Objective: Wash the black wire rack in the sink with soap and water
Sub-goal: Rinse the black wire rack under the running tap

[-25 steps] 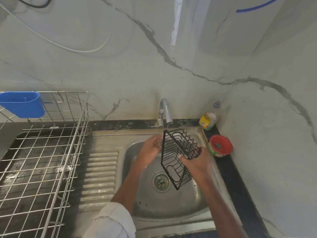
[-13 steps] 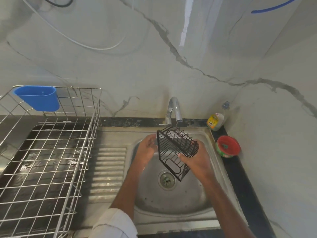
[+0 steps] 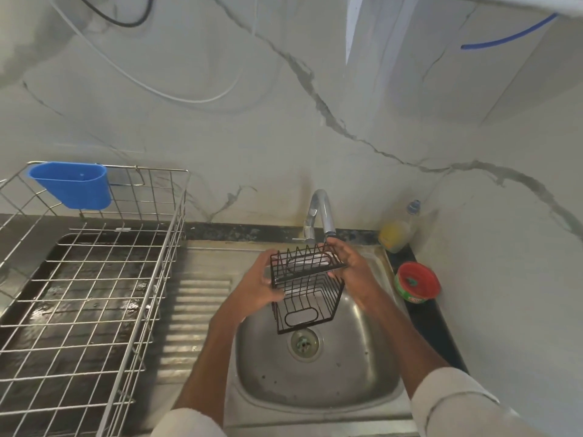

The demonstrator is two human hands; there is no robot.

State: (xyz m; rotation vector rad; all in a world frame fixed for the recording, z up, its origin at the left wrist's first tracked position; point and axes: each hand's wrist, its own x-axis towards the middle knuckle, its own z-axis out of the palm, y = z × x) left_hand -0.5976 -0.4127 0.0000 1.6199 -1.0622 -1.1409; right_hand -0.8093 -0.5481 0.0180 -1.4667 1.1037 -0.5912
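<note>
The black wire rack (image 3: pixel 307 291) hangs above the steel sink (image 3: pixel 318 383), just below the tap spout (image 3: pixel 325 212). My left hand (image 3: pixel 257 287) grips the rack's left side, thumb over the top wire. My right hand (image 3: pixel 350 271) holds its right upper edge, fingers curled round the rim near the spout. The rack's open face tilts toward me and its lower end points at the drain (image 3: pixel 303 343). No water stream is visible from the tap.
A yellow dish-soap bottle (image 3: pixel 396 234) stands at the sink's back right corner. A red-and-green tub (image 3: pixel 416 283) sits on the dark counter to the right. A large steel dish rack (image 3: pixel 85 294) with a blue cup (image 3: pixel 74 184) fills the left drainboard.
The rack has been turned from standing on edge to a flatter, face-on tilt. My left hand moved onto its left side and now grips it; my right hand shifted up toward the spout.
</note>
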